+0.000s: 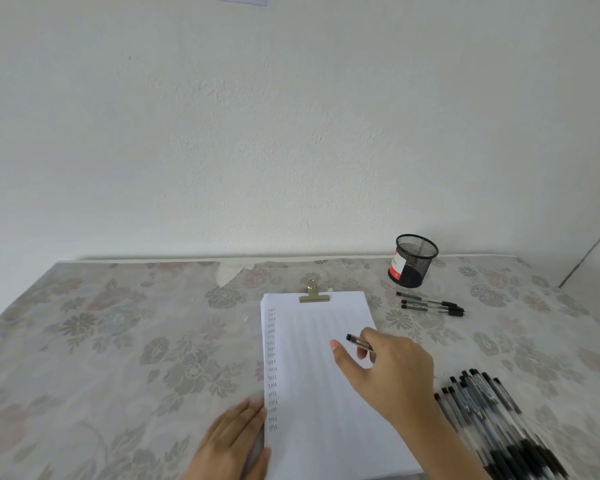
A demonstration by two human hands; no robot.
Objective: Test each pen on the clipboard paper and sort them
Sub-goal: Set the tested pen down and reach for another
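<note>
Curled fingers of the right hand hold one pen over the right half of the paper. The thumb stretches out to the left, away from the pen. The pen has a clear barrel and a dark end, which pokes out past the knuckles toward the upper left. Whether its tip touches the sheet cannot be told.

The left hand lies flat with straight fingers at the paper's lower left edge, fingertips touching that edge.

The paper is a white rectangular sheet held at its top by one brass-coloured metal clip. One column of small handwritten marks runs down its left margin; they are too small to count.

Three pens, slim with clear barrels and black ends, lie side by side on the table right of the clip. A heap of similar pens lies at the lower right, just beside the right forearm, too many and too blurred to count.

One round black wire-mesh cup with a red and white label stands upright behind the three pens, near the wall.

The table is covered in a glossy cloth with a faded flower pattern. The wall is plain white and slightly rough.
</note>
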